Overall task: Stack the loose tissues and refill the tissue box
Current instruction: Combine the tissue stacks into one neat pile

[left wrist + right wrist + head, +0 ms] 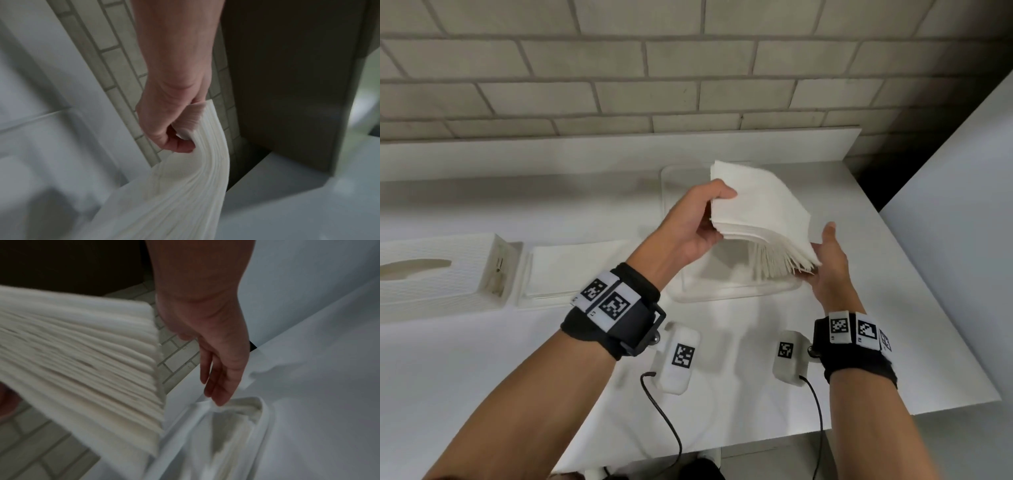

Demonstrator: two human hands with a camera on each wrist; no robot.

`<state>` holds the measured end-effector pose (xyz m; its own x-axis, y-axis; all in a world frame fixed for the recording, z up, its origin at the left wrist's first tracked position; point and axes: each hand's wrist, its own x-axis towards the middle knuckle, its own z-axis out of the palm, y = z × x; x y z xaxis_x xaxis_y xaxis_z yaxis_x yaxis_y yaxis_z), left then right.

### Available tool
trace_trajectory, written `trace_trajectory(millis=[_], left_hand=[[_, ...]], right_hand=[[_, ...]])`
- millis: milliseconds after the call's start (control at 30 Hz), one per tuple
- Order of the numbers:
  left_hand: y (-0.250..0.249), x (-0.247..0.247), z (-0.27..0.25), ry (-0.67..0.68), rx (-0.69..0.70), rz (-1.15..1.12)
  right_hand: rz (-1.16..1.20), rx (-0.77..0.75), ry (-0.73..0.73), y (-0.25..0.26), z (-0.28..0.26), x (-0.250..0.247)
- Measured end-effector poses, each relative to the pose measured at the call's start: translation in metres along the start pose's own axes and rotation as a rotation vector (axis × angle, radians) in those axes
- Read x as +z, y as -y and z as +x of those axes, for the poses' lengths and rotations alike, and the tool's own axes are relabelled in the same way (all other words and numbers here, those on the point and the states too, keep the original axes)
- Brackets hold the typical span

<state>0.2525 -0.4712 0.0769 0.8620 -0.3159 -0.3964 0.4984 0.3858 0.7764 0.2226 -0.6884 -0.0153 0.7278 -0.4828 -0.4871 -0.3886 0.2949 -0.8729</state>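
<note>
A thick stack of white tissues (756, 205) hangs tilted in the air above a clear plastic tray (722, 293). My left hand (698, 222) grips the stack's left edge, thumb on top and fingers curled underneath. In the left wrist view the left hand (174, 123) pinches the stack (185, 186), which droops away below it. The stack's lower right corner fans out into loose sheets. My right hand (828, 253) is at that corner with straight fingers, holding nothing. The right wrist view shows the right hand (222, 369) beside the fanned stack (82, 361), over the tray (265, 418).
A white tissue box (431, 274) with an oval slot lies at the table's left, one end standing open. A flat white panel (571, 270) lies next to it. A brick wall (688, 68) runs behind. The table's right edge (928, 291) borders a dark gap.
</note>
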Motion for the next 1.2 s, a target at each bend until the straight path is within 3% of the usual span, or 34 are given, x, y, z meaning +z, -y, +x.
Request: trace_trajectory(millis=[100,200,300,433,600,733,933,1200], left_hand=[[-0.023,-0.006,-0.017,0.061,0.055,-0.030],[-0.032,-0.035,-0.031,0.056,0.075,-0.069],[-0.025,-0.081,-0.044,-0.035,0.032,-0.040],[-0.006,-0.149,-0.069,-0.259,-0.046,0.069],[0.003,-0.224,-0.108,-0.407,-0.055,0.069],[0.013,-0.257,-0.136,-0.474,-0.062,-0.018],[0.031,-0.288,-0.162,-0.436,-0.135,0.059],[0.056,-0.302,-0.170,-0.405,0.159,0.435]], right_hand=[[0.316,0.077,0.182,0.006,-0.017,0.003],[0.460,0.176,0.294,0.010,-0.038,0.017],[0.408,0.228,0.403,0.007,-0.060,0.040],[0.142,0.313,0.563,-0.010,-0.090,0.081],[-0.092,0.155,0.533,-0.042,-0.124,0.134],[-0.100,0.259,0.718,-0.072,-0.154,0.163],[-0.298,0.241,0.744,-0.109,-0.162,0.174],[-0.364,-0.136,0.741,-0.133,-0.171,0.155]])
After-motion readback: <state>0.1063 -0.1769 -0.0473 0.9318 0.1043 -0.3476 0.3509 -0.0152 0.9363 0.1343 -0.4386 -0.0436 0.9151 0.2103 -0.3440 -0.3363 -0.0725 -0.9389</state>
